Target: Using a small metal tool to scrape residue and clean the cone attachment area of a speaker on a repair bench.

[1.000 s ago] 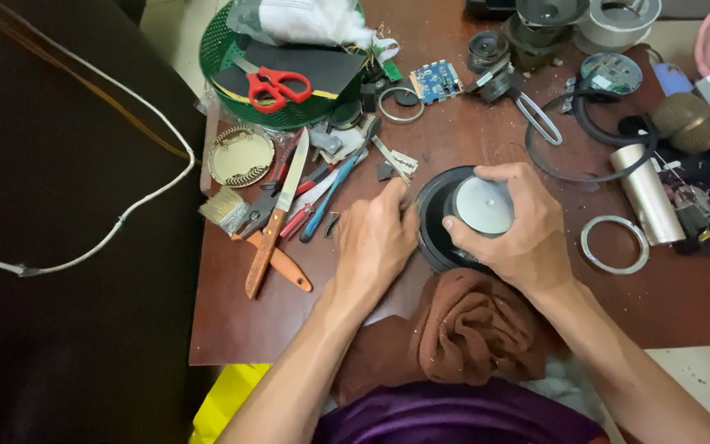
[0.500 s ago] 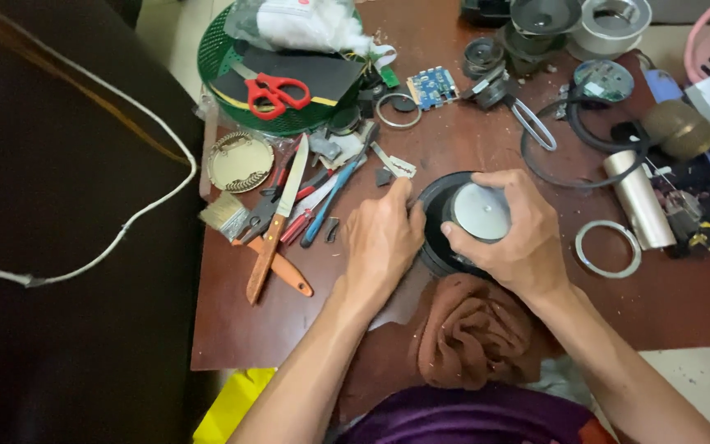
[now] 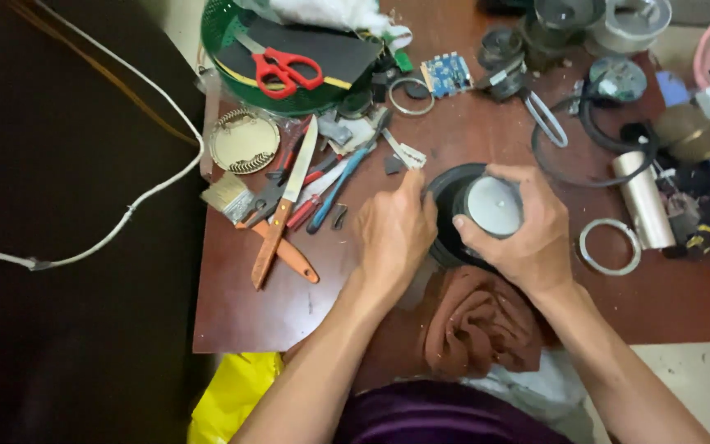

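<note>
A round black speaker part [image 3: 451, 191] with a silver magnet disc [image 3: 493, 205] on top sits on the brown table [image 3: 289, 304]. My right hand [image 3: 532, 242] wraps around the silver disc from the right and grips it. My left hand [image 3: 394, 234] rests against the black rim on its left side, fingers curled, index finger pointing up along the edge. A crumpled brown cloth [image 3: 478, 321] lies just below both hands at the table's front edge.
Left of my hands lie a knife [image 3: 285, 205], pliers and screwdrivers. A green basket [image 3: 289, 57] holds red scissors [image 3: 285, 70]. A metal ring [image 3: 610, 245], a silver cylinder [image 3: 643, 200], a small circuit board [image 3: 447, 72] and speaker parts crowd the right and back. A white cable [image 3: 125, 218] hangs at left.
Both hands hold their place on the speaker part; my left index finger has stretched up along the rim. The view has shifted slightly.
</note>
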